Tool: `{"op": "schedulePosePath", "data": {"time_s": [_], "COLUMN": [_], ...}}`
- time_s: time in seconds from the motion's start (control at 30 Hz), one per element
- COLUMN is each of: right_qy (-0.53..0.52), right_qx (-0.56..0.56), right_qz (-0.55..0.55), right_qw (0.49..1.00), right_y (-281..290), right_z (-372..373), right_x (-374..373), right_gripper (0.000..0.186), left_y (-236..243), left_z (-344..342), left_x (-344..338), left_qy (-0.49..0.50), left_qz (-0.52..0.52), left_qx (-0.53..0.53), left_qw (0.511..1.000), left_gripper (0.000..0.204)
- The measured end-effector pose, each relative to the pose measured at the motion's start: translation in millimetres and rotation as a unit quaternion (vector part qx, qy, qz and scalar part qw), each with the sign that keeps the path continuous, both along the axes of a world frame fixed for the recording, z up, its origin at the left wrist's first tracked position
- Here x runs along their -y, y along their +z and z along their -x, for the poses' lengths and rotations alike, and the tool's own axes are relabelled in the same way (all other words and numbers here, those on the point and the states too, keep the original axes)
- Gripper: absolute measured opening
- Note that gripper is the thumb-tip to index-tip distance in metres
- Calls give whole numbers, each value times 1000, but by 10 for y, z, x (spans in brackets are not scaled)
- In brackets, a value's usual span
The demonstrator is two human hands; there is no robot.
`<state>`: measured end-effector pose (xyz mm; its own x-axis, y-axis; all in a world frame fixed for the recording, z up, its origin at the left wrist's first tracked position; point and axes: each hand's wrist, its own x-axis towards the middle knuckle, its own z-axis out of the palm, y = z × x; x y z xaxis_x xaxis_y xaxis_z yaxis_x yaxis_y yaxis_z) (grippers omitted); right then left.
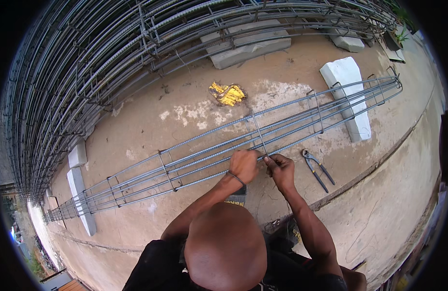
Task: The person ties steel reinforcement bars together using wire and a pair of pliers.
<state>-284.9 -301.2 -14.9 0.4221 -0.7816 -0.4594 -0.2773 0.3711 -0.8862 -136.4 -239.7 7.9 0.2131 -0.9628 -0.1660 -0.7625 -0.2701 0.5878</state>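
Note:
A long, narrow cage of steel bars with square stirrups runs diagonally across the view. My left hand has its fingers curled at the near bars, beside a stirrup, a dark band round its wrist. My right hand pinches at the junction of that stirrup and the lowest bar, close against my left; what is between its fingertips is too small to make out. Black-handled pincers lie on the concrete right of my right hand. A bald head and dark-clothed shoulders fill the bottom centre.
Stacked rebar cages rest on concrete blocks along the back and left. A pale block supports the cage's right end, another its left. A crumpled yellow item lies behind it. A plant stands at back right.

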Motion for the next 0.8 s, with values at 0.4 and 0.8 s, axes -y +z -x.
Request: {"op": "schedulePosePath", "data": {"time_s": [0.4, 0.8], "right_qy": [51, 52], "right_qx": [-42, -38], "right_qz": [36, 86], "right_qw": [997, 994], "right_y": [-37, -13], "right_z": [60, 87], "right_x": [95, 114], "right_gripper": [20, 19], "left_y": [-171, -99], "left_z": [-38, 47], "left_x": [106, 134], "left_qy": [-128, -89], "left_qz": [10, -29], "left_qx": [42, 83], "left_qw": [991, 992], "left_gripper": [14, 17]}}
